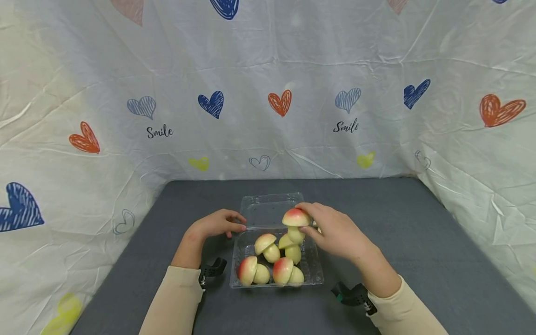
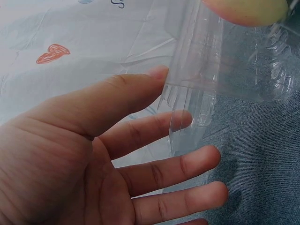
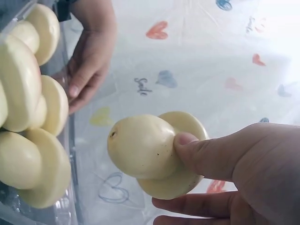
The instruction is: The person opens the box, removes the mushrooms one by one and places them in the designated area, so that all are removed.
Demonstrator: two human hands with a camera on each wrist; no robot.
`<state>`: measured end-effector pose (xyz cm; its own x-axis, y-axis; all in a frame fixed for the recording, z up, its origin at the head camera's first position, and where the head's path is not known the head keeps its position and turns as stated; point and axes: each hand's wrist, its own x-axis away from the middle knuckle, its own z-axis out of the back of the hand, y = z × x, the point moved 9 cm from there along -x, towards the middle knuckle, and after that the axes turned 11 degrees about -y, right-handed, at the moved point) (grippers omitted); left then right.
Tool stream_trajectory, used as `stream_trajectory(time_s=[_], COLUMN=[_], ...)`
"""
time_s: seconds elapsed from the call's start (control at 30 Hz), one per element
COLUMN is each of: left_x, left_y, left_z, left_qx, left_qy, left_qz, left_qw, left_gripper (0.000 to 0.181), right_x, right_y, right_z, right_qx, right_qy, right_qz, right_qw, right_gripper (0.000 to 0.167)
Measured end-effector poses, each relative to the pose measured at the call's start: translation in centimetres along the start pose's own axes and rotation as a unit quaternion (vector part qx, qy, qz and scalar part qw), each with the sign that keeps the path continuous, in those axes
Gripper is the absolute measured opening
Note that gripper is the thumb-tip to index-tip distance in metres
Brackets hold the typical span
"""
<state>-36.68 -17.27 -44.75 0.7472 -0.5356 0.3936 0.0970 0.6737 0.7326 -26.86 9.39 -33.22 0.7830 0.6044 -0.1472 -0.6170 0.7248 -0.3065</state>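
My right hand (image 1: 337,230) grips a toy mushroom (image 1: 296,217) with a red-tinged cap and pale yellow stem, above the back right of a clear plastic box (image 1: 311,278). In the right wrist view the thumb presses the stem side of this mushroom (image 3: 140,145), and its stem end points left. Several similar toy mushrooms, such as the front left one (image 1: 248,271), lie tilted inside the box. My left hand (image 1: 217,223) is at the box's back left edge. In the left wrist view its thumb and index finger touch the clear plastic edge, the other fingers extended.
The box's clear lid (image 1: 268,211) lies folded back behind it. A dark grey tabletop (image 1: 377,204) spreads around the box. White cloth (image 1: 243,135) printed with hearts hangs behind and at the sides. Part of another pale piece shows behind the right hand.
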Motion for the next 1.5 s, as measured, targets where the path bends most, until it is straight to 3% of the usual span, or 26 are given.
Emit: stream_trajectory(time_s=[0.83,1.5], left_x=[0.1,0.0], left_y=[0.4,0.2], left_z=[-0.1,-0.1], left_qx=[0.003,0.003], left_qy=[0.001,0.003], left_qz=[0.001,0.005], left_qw=[1.0,1.0], left_gripper=[0.047,0.045], right_x=[1.2,2.0], right_y=[4.9,8.7], right_z=[1.9,2.2], right_qx=[-0.046,-0.081], right_qy=[-0.027,-0.064], right_qz=[-0.059,-0.133], right_qw=[0.9969,0.9857], right_gripper=[0.043,0.043])
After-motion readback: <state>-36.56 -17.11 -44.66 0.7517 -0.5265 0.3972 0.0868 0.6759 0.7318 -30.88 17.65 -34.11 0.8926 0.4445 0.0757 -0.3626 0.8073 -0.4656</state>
